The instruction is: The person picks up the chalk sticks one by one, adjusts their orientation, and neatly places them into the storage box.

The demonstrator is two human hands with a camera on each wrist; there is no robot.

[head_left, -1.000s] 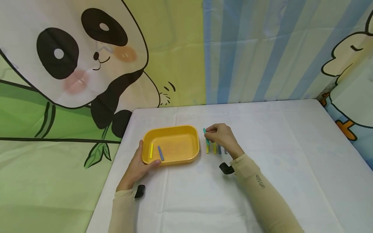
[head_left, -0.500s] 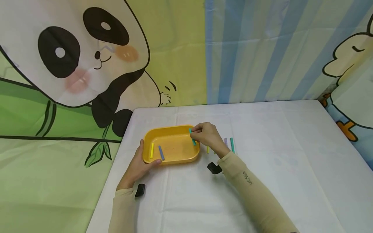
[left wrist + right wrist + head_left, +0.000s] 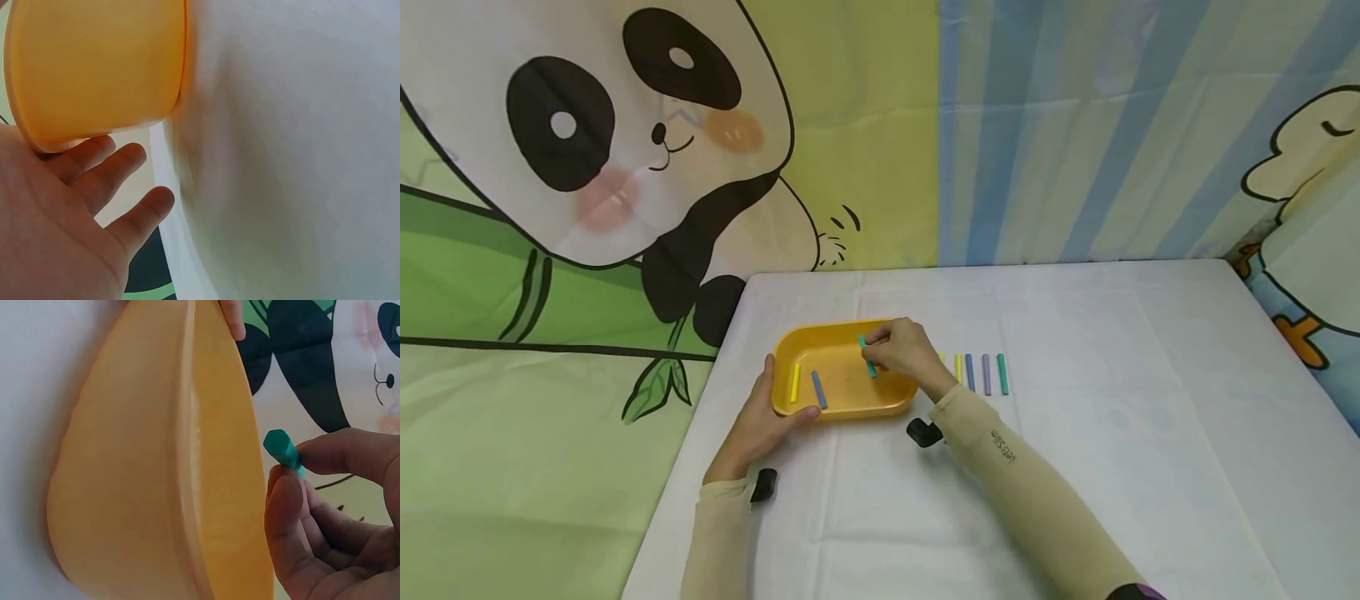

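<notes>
A shallow yellow plastic tray (image 3: 850, 398) sits on the white-covered table. My left hand (image 3: 760, 423) holds its near left corner, thumb at the near rim and fingers along the outside wall; the left wrist view shows some fingers (image 3: 115, 172) spread beside the wall. Between thumb and fingertips, my right hand (image 3: 908, 354) pinches a green hexagonal stick (image 3: 279, 447), which overlaps the tray's right half in the head view. A yellow stick (image 3: 795, 383) and a blue stick (image 3: 819, 389) lie inside the tray, towards its left.
Right of the tray, several sticks lie in a row on the table, among them a yellow stick (image 3: 958, 367), a blue stick (image 3: 970, 372), a purple stick (image 3: 987, 375) and a green stick (image 3: 1002, 374). A printed panda curtain (image 3: 700, 150) hangs behind the table's back edge.
My right hand has carried the green stick leftward from the row to over the tray, uncovering more of the row. The left hand keeps its hold on the tray.
</notes>
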